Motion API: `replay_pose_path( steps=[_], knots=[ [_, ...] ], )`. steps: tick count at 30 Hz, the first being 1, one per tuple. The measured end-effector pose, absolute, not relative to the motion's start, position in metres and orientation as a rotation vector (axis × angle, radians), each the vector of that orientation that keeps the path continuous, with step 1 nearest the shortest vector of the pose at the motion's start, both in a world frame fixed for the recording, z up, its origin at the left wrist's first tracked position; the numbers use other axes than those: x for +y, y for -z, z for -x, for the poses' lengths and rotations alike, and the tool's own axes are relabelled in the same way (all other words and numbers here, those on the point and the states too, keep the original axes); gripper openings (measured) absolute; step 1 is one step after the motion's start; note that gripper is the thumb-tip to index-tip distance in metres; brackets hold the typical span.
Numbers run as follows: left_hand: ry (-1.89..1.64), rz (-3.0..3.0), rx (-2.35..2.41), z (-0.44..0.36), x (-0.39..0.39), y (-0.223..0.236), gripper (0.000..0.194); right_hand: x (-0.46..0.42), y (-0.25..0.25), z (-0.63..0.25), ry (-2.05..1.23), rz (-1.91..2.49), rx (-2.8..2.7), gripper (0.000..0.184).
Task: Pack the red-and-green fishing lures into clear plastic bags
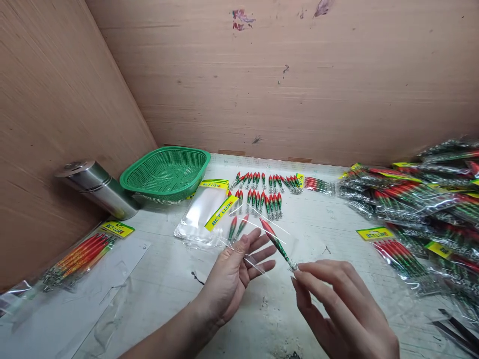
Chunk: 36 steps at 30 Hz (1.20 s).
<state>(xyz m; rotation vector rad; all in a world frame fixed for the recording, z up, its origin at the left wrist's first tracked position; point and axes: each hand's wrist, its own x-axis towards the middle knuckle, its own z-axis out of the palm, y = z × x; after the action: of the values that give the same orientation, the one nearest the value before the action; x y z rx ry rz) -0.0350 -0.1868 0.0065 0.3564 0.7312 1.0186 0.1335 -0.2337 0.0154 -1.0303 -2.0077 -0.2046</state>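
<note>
My right hand (337, 299) pinches a fishing lure (275, 241) by its hooked tail. The lure has a red nose and a green body, and it slants up and left toward my other hand. My left hand (232, 274) is palm up, its thumb against a clear plastic bag (256, 262) and its other fingers spread. The bag's edges glint around the fingers, but its outline is hard to follow. A tilted yellow BCT LURE label (221, 213) lies just beyond. Two lures (232, 229) show above the left hand; whether they are inside the bag I cannot tell.
Clear bags (200, 212) lie stacked beside rows of lures (256, 199). A green basket (164, 172) and a steel flask (99, 187) stand at the back left. Packed orange lures (84, 254) lie left, a heap of packed lures (400, 199) right, black tweezers (458, 331) front right.
</note>
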Motion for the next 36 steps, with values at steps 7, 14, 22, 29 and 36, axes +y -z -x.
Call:
replay_pose_path(
  steps=[7, 14, 22, 29, 36],
  knots=[
    [-0.952, -0.395, 0.644, 0.034, -0.189, -0.007, 0.029, -0.227, -0.016, -0.131, 0.169, 1.042, -1.989, 0.027],
    [-0.921, -0.417, 0.548, 0.031, -0.195, -0.006, 0.024, -0.22, -0.012, -0.13, 0.258, 0.96, -1.97, 0.03],
    [-0.979, -0.346, 0.539, 0.036, -0.191, -0.014, 0.049, -0.222, -0.015, -0.132, 0.221, 0.938, -1.895, 0.033],
    [-0.995, -0.304, 0.566, 0.039, -0.187, -0.016, 0.04, -0.221, -0.013, -0.145, 0.21, 1.024, -1.871, 0.03],
    [-0.972, -0.321, 0.506, 0.036, -0.19, -0.012, 0.034, -0.222, -0.014, -0.142, 0.377, 0.939, -2.052, 0.023]
  ],
)
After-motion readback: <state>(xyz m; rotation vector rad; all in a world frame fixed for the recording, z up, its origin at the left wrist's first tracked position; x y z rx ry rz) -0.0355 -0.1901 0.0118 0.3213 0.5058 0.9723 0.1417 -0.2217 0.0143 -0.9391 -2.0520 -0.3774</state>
